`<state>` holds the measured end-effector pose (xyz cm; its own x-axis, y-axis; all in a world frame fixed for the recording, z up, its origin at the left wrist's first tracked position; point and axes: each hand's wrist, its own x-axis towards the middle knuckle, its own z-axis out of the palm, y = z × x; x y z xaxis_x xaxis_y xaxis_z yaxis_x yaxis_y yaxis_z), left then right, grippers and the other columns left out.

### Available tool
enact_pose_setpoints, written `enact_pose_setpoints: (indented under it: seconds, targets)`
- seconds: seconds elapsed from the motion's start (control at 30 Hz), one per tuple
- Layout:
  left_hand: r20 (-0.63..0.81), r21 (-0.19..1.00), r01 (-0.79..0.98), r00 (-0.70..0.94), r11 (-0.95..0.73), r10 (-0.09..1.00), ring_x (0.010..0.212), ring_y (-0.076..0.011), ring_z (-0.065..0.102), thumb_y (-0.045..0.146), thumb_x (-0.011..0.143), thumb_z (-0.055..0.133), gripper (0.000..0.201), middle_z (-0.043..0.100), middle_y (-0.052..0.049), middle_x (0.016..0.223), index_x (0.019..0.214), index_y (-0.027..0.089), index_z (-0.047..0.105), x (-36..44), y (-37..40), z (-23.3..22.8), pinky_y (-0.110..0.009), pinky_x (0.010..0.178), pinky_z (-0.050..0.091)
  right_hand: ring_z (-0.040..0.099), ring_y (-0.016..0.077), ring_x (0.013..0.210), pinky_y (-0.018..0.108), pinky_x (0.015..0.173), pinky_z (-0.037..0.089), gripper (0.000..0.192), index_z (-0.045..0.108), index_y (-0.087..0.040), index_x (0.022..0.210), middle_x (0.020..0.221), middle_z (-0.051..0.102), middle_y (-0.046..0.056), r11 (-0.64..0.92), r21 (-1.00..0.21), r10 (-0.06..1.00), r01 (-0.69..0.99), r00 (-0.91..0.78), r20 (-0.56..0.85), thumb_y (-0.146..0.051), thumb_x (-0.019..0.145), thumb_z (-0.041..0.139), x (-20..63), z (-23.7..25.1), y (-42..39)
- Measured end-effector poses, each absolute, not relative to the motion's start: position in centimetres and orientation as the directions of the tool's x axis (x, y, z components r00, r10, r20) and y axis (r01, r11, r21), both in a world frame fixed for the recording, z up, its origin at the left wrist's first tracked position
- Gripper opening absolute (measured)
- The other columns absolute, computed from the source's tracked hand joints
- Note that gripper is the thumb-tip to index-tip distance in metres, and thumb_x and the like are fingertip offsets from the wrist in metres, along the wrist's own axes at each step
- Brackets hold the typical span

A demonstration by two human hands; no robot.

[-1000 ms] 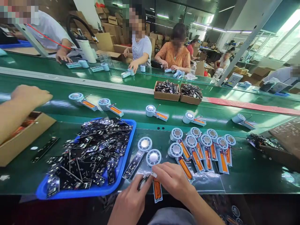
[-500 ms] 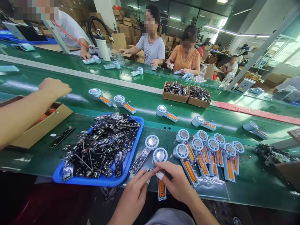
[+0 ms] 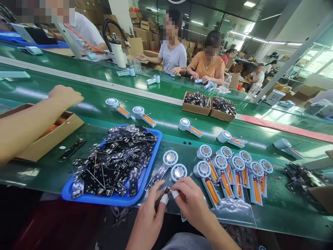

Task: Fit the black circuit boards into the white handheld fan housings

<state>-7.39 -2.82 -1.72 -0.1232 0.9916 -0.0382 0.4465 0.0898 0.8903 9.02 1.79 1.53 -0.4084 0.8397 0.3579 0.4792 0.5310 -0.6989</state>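
Note:
My left hand (image 3: 149,215) pinches a small black circuit board (image 3: 167,190) between its fingers and a white-wrapped thumb. Close against it, my right hand (image 3: 195,201) has its fingertips closed at the board's end, with white wrapping on one digit. What those fingertips hold is hidden. Just beyond them lies a light-blue handheld fan (image 3: 179,171), its handle mostly covered by my right hand. Beside it rests another fan (image 3: 170,158) with a circuit board along its handle. A blue tray (image 3: 156,152) heaped with circuit boards stands to the left.
Several fans (image 3: 203,169) with orange-filled handles and thin wires crowd the right. More fans (image 3: 138,111) lie on the green belt (image 3: 161,121). Another person's arm (image 3: 39,116) reaches over a cardboard box (image 3: 52,139) at left. Boxes of boards (image 3: 196,109) and co-workers are beyond.
My hands have turned, bringing the left thumb and circuit board into clearer view. The nearest fan's orange-filled handle is now mostly hidden. The whole scene has shifted slightly right.

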Motion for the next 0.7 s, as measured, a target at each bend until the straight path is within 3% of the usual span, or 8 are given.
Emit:
enact_pose_setpoints:
  seconds: [0.1,0.23,0.4,0.47,0.57,0.7]
  targets:
    - [0.000,0.900,0.433,-0.106,0.046,0.994,0.074,-0.0224,0.077,0.037,0.097,0.045,0.035,0.080,-0.009,0.109,0.124,0.024,0.061,-7.3,-2.9,-2.0,-0.034,0.074,0.063,0.061,0.0216,0.088,0.031,0.076,0.053,0.027,0.065,-0.017,0.102,0.096,0.067,0.009,0.557,-0.624,0.826,0.549,-0.441,0.350,0.001,0.088,0.052,9.0,1.6,1.7]
    - [0.149,0.860,0.503,-0.085,-0.087,0.985,0.082,-0.0227,0.079,0.028,0.096,0.046,0.030,0.081,-0.008,0.106,0.117,0.023,0.067,-7.1,-2.8,-1.7,-0.031,0.076,0.064,0.056,0.0225,0.081,0.033,0.072,0.050,0.023,0.063,-0.017,0.097,0.091,0.065,0.008,0.610,-0.481,0.791,0.629,-0.449,0.416,-0.001,0.091,0.047,8.7,1.9,1.5]
    - [0.470,0.681,0.655,-0.049,-0.326,0.882,0.095,-0.0235,0.079,0.021,0.097,0.048,0.031,0.081,-0.014,0.106,0.116,0.013,0.071,-6.5,-3.0,-1.9,-0.027,0.084,0.062,0.054,0.0229,0.077,0.034,0.070,0.047,0.023,0.061,-0.017,0.093,0.087,0.065,0.008,0.657,-0.339,0.740,0.673,-0.493,0.458,-0.002,0.094,0.044,8.3,2.4,1.4]
    - [0.528,0.636,0.676,-0.029,-0.372,0.849,0.098,-0.0235,0.078,0.019,0.097,0.048,0.032,0.080,-0.016,0.108,0.118,0.012,0.071,-6.4,-3.0,-2.1,-0.026,0.087,0.061,0.054,0.0232,0.078,0.035,0.071,0.047,0.024,0.061,-0.016,0.093,0.087,0.065,0.009,0.673,-0.312,0.724,0.670,-0.510,0.465,-0.002,0.095,0.042,8.4,2.4,1.5]
    - [0.464,0.708,0.609,-0.020,-0.357,0.886,0.099,-0.0230,0.078,0.021,0.097,0.049,0.032,0.080,-0.013,0.109,0.118,0.015,0.073,-6.8,-2.8,-1.9,-0.026,0.087,0.061,0.056,0.0226,0.080,0.034,0.072,0.048,0.024,0.062,-0.016,0.097,0.091,0.067,0.009,0.661,-0.413,0.747,0.627,-0.490,0.450,-0.003,0.097,0.042,8.8,2.1,1.9]
    - [0.248,0.872,0.431,0.023,-0.233,0.968,0.086,-0.0214,0.079,0.027,0.096,0.051,0.031,0.081,-0.008,0.106,0.115,0.023,0.076,-7.9,-2.1,-0.8,-0.028,0.078,0.064,0.058,0.0224,0.086,0.033,0.075,0.051,0.021,0.064,-0.016,0.104,0.095,0.068,0.008,0.606,-0.583,0.792,0.541,-0.479,0.378,-0.005,0.097,0.047,9.5,2.2,2.5]
